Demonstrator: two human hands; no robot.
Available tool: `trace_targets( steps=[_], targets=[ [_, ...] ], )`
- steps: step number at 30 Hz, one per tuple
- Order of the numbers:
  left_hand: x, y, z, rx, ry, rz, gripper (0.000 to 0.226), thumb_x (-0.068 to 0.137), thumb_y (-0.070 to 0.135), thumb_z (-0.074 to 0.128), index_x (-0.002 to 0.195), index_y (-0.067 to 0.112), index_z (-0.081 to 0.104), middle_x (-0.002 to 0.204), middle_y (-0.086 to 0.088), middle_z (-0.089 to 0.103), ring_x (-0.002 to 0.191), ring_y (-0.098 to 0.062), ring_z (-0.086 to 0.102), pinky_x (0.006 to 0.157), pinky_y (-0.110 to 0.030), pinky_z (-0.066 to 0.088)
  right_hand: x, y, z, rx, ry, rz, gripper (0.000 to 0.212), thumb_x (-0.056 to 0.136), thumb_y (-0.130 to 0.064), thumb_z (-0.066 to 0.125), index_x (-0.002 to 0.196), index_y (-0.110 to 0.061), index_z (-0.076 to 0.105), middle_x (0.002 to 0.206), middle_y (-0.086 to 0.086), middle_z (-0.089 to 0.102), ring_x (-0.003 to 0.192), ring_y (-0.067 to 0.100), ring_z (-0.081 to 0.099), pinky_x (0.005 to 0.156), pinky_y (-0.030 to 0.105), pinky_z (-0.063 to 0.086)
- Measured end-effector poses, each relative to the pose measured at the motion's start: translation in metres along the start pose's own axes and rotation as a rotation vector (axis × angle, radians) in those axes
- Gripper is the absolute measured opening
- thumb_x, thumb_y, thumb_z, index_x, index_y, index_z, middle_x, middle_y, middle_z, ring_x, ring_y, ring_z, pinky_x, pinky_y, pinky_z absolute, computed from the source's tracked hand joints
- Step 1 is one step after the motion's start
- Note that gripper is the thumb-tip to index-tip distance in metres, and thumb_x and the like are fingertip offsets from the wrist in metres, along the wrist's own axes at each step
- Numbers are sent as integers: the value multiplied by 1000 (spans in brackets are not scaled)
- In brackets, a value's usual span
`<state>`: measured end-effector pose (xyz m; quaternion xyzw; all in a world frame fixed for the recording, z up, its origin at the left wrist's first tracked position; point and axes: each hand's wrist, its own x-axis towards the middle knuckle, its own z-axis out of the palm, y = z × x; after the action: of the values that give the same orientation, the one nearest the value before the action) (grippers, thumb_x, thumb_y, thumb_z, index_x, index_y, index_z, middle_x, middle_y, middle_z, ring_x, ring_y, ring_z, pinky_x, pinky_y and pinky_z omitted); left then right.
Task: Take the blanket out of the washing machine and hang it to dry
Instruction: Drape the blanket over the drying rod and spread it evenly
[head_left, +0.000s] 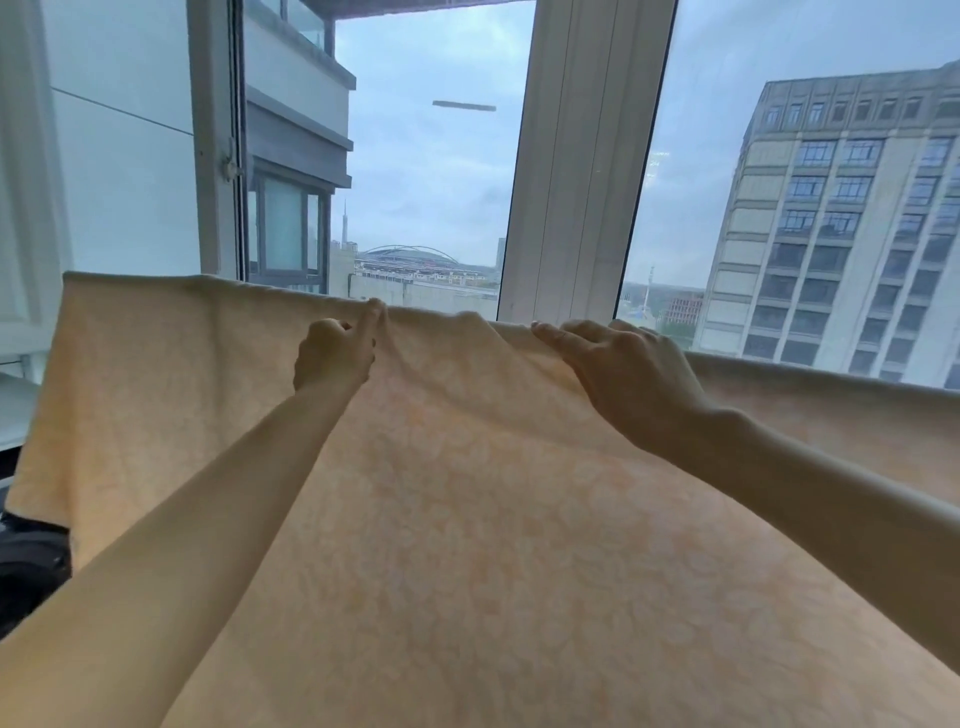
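A pale peach blanket with a faint floral pattern is spread wide in front of me, its top fold running across the view at about window-sill height. Whatever carries the fold is hidden under the cloth. My left hand pinches a ridge of the blanket at the top fold, near the middle. To its right, my right hand lies on the top fold with its fingers bent over the cloth. The blanket's left corner hangs down at the far left.
Large windows stand right behind the blanket, with a white frame post between the panes. A white wall is at the left. Something dark sits low at the left edge, beside the hanging corner.
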<state>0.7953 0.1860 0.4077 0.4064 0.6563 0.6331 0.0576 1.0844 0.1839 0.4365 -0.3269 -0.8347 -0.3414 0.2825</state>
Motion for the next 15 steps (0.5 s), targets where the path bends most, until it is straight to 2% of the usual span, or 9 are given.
trace_targets(
  steps=[2,3,5,7,9,11,13,15],
  targets=[
    [13,3,2,-118,-21,-87,55,91,60,48,86,8,66,80,-5,70,62,-19,64,53,-25,55,1,0,-1,1,-13,-3,54,99,-8,52,145,-33,41,134,-8,58,100,22,65,81,38,52],
    [19,4,3,-168,-19,-128,50,93,55,50,89,8,67,80,-4,69,60,-16,63,41,-17,47,1,0,-1,3,-20,-5,54,99,-8,51,145,-33,40,135,-8,58,100,22,64,82,38,53],
    [26,5,5,-218,-9,-182,42,95,47,52,92,8,67,78,-3,68,58,-14,60,31,-12,35,2,2,-2,4,-37,-3,54,100,-9,49,146,-33,38,137,-9,56,102,22,64,83,38,54],
    [29,6,7,-194,15,-160,38,98,40,51,91,7,67,77,-5,67,57,-16,60,36,-18,42,3,3,-2,2,-61,1,53,101,-11,49,147,-33,36,138,-10,55,104,21,63,85,39,54],
    [31,6,8,-99,63,-60,35,100,32,47,91,5,67,81,-12,68,64,-24,63,58,-31,55,5,2,-4,5,-71,9,48,101,-17,49,146,-31,39,136,-10,57,104,22,64,85,42,55],
    [31,5,6,-41,98,25,35,101,26,45,89,2,67,88,-18,69,78,-33,66,75,-43,57,10,-1,-8,27,-42,36,37,102,-28,47,139,-29,50,125,-7,65,97,23,68,79,42,56],
    [32,-2,2,22,135,94,37,100,26,45,86,-1,68,87,-17,68,80,-35,66,73,-44,56,15,-4,-11,26,-30,80,31,103,-36,42,125,-28,62,103,-2,73,83,23,70,73,39,56],
    [32,-13,-3,107,173,151,40,100,28,45,80,1,68,73,-13,65,65,-28,62,59,-33,49,23,-5,-10,-13,-47,124,29,104,-34,40,107,-25,68,79,2,70,70,25,67,68,35,54]
  ],
)
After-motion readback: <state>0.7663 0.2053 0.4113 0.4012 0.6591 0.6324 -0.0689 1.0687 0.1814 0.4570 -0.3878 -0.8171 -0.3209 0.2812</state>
